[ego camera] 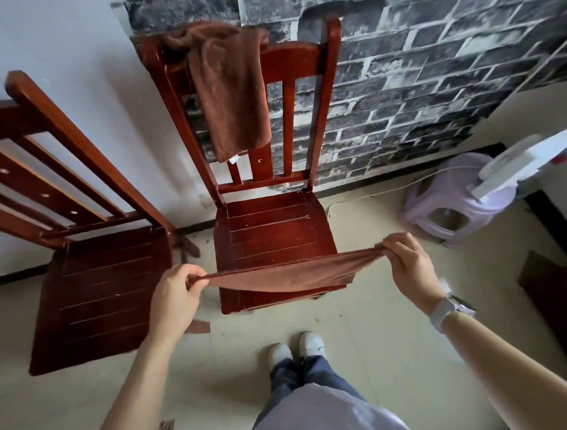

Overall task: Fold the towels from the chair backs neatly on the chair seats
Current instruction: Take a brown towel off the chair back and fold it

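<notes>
A brown towel point(284, 274) is stretched flat between my two hands, just over the front edge of the middle chair's seat point(273, 228). My left hand point(177, 291) pinches its left end and my right hand point(406, 262) pinches its right end. A second brown towel point(229, 91) hangs bunched over the top rail of the same red wooden chair's back point(297, 58), draping down the left slats. Another red wooden chair point(98, 289) stands to the left, its seat bare and no towel visible on its back.
A lilac plastic stool point(449, 209) sits on the floor at the right with a white device point(524, 161) on it and a cable along the wall. A dark piece of furniture point(555, 292) is at the far right. My feet point(296, 348) stand on pale tiles.
</notes>
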